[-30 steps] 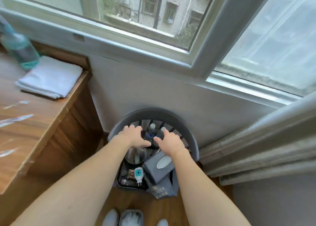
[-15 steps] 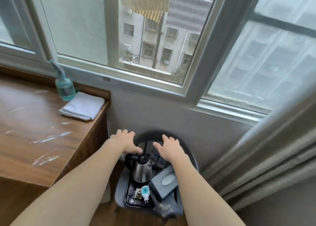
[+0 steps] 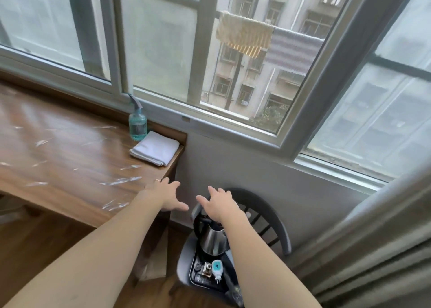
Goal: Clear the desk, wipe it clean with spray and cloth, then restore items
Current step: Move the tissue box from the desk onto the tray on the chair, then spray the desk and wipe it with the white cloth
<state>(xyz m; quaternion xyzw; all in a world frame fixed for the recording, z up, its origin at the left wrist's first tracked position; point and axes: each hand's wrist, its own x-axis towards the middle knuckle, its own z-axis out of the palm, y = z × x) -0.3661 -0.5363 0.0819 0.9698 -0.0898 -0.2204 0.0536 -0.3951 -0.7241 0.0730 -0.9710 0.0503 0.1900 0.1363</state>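
The wooden desk [image 3: 58,158] fills the left and carries white smears. At its far right corner stand a teal spray bottle [image 3: 137,124] and a folded white cloth [image 3: 155,149]. My left hand [image 3: 164,194] hovers with spread fingers over the desk's right edge and holds nothing. My right hand [image 3: 218,202] is open too, above a steel kettle [image 3: 213,239]. The kettle stands on a black tray [image 3: 198,275] with a small plug-in device [image 3: 217,267], all on a grey chair [image 3: 277,223].
A large window [image 3: 233,63] runs behind the desk and chair, with a sill below it. A grey curtain [image 3: 373,249] hangs at the right. The wall below the window is close behind the chair. Wooden floor shows at the bottom.
Both hands have lifted away from the tray on the chair and moved up and left toward the desk. The view has risen, showing more desk and window.
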